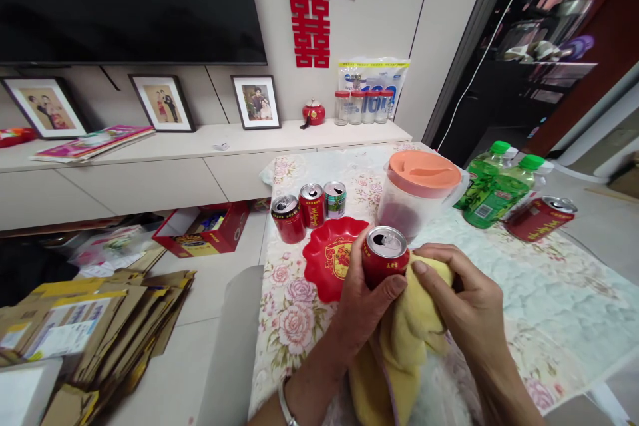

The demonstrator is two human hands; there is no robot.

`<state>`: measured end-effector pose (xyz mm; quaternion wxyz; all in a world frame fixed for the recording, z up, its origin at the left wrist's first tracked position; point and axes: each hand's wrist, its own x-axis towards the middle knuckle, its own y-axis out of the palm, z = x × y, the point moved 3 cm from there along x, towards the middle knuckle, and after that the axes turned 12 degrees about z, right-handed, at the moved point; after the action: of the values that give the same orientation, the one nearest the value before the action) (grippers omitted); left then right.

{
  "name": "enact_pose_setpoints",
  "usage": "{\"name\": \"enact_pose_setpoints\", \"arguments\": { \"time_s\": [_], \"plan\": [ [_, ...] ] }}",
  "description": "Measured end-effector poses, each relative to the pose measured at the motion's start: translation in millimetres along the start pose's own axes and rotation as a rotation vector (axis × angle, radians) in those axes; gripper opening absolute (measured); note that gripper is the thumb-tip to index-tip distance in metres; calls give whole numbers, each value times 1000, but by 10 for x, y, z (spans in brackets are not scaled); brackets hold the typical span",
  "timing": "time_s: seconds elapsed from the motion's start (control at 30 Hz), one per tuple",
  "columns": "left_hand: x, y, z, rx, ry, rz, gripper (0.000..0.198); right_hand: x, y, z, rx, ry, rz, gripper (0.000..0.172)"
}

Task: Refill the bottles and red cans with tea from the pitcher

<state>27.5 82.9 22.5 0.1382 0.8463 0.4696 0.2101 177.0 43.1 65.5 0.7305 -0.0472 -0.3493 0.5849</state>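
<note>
My left hand (362,309) is wrapped round an opened red can (383,265), held upright above the table. Pinched in my right hand (466,296) is a yellow cloth (419,319), which touches the can's right side and hangs down between my forearms. Just left of the held can lies a red scalloped plate (319,259), partly hidden behind my left hand. Behind the plate stand two red cans (288,223) (312,206) and a green can (335,200), all opened. A clear pitcher (399,210) with an orange lid is beyond my hands.
Green-capped bottles (502,193) and a tilted red can (539,219) are at the right of the flowered tablecloth (294,326). A cabinet (200,140) with photo frames runs behind. Flattened cardboard (110,319) and a red box (204,233) lie on the floor at left.
</note>
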Motion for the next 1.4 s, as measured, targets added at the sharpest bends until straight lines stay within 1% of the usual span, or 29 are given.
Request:
{"name": "enact_pose_setpoints", "arguments": {
  "time_s": [0.1,0.23,0.3,0.37,0.47,0.57,0.67,0.77,0.83,0.93,1.03,1.1,1.2,1.3,1.4],
  "plan": [
    [-6,14,-13,2,-20,0,84,-29,-36,117,10,-91,-22,8],
    [-26,39,-35,-11,-7,34,80,-40,-40,251,-74,-269,54,17],
    [-38,52,-50,-25,1,60,75,-35,-33,261,-114,-308,60,18],
    [-46,60,-69,-30,3,68,70,-19,-29,213,-115,-281,31,16],
    [-50,59,-96,-44,26,38,68,18,-16,79,-58,-198,13,12],
    [-41,44,-98,-63,67,5,72,64,15,-54,-14,-118,75,7],
    [-19,11,-63,-67,77,-20,76,103,69,-176,-14,-14,178,10],
    [5,-31,-23,-58,81,-61,80,115,143,-295,-76,87,269,15],
    [16,-46,-9,-45,79,-88,83,111,184,-347,-137,112,297,15],
    [23,-34,-11,-29,82,-77,84,101,192,-328,-192,53,250,15],
    [21,-24,-21,2,110,-59,79,83,129,-208,-197,-39,140,12],
    [17,-26,-21,34,112,-48,76,65,80,-116,-177,-72,94,9],
    [9,-26,-19,90,97,-28,73,29,16,-2,-128,-94,46,6],
    [2,-11,-25,99,67,-15,73,-9,-36,81,-93,-119,1,9],
    [-1,20,-33,75,18,1,74,-32,-64,174,-103,-186,15,13]
  ]
}}
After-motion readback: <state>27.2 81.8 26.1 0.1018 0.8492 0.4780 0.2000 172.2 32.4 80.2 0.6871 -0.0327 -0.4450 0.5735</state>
